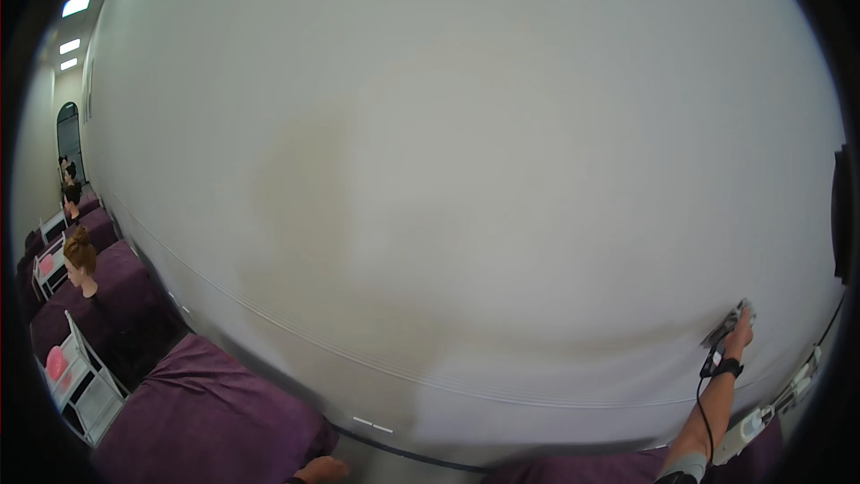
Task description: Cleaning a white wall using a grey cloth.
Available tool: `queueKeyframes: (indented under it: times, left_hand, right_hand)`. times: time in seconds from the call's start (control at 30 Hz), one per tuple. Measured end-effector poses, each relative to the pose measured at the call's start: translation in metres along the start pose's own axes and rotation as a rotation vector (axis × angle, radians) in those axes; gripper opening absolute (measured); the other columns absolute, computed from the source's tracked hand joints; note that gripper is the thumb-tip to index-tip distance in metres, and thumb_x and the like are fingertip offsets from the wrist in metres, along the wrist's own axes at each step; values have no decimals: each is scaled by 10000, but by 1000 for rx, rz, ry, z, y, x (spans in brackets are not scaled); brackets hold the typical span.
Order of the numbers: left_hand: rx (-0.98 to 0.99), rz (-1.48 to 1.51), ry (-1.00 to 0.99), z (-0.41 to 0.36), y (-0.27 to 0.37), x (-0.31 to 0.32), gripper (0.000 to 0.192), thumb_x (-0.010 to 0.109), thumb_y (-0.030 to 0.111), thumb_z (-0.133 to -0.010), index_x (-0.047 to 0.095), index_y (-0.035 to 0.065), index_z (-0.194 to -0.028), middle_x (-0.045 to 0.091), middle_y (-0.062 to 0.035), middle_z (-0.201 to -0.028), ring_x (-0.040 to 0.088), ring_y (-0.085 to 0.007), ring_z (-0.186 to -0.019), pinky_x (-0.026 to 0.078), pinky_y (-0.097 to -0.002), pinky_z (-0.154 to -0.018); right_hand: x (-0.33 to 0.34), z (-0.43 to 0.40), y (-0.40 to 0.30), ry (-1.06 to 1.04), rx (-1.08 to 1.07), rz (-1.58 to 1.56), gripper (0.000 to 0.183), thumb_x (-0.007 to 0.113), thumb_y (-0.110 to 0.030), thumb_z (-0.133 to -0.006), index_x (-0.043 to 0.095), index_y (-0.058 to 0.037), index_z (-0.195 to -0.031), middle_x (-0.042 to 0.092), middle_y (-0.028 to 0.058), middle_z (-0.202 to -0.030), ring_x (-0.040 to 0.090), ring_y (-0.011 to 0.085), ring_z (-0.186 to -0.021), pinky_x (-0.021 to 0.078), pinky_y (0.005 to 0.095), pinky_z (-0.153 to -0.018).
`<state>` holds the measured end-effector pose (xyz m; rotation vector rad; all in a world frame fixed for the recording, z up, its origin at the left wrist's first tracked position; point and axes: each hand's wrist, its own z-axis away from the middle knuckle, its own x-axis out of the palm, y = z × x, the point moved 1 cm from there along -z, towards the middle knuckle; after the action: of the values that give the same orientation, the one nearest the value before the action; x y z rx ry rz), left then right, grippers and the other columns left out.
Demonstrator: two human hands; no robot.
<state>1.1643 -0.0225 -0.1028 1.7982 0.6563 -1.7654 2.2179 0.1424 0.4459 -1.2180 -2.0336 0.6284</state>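
Observation:
My right hand is stretched out to the right against the pale wall, its fingers closed on a crumpled grey cloth that touches the wall. A dark band with a small device and a black cable sits on that wrist. Low in the picture, my left hand is partly cut off by the lower edge, beside a purple-draped bed. Its fingers are too little seen to tell their pose, and no held thing shows.
Mannequin heads stand on purple-covered beds at the left, with white trolleys holding pink bowls. Another purple cover lies below the wall. At the right are a pale jointed arm and a dark panel.

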Motion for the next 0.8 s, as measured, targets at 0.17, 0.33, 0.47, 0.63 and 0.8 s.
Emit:
queueKeyframes:
  times: [0.17,0.33,0.47,0.63,0.8]
  left_hand:
    - [56,591,-28,45,-29,-10,271,724,322,-742,753,127,-927,708,-97,-910,684,-274,-895,546,-397,-768]
    - [-96,-10,-51,64,-45,-31,226,678,271,-704,726,166,-898,686,-49,-987,654,-232,-968,533,-371,-806]
    - [32,-27,-100,60,-92,-33,202,584,182,-807,722,128,-945,681,-62,-1028,640,-281,-996,524,-406,-820]
    - [-302,959,53,87,-117,-34,216,574,228,-831,724,90,-905,686,-121,-984,647,-319,-953,527,-422,-807]
    - [-211,540,15,120,-116,-46,339,476,250,-996,604,52,-1239,646,-155,-1077,630,-310,-921,534,-449,-831]
  right_hand:
    - [110,-1,-203,9,90,-44,345,756,-406,-836,729,-85,-960,660,-18,-801,553,80,-618,454,272,-532]
    - [243,73,-452,31,-361,115,486,692,-415,-861,667,-19,-1142,692,142,-1072,637,259,-940,496,374,-833]
    - [333,136,-559,172,-751,327,651,712,-426,-840,557,21,-1287,596,216,-1269,557,365,-1167,461,424,-981]
    - [415,316,-688,-43,-1102,47,637,757,-239,-769,525,21,-1302,591,207,-1232,562,368,-1143,470,435,-970]
    - [463,478,-735,-285,-1256,-74,661,782,-181,-732,532,37,-1303,564,239,-1270,538,390,-1180,461,447,-976]
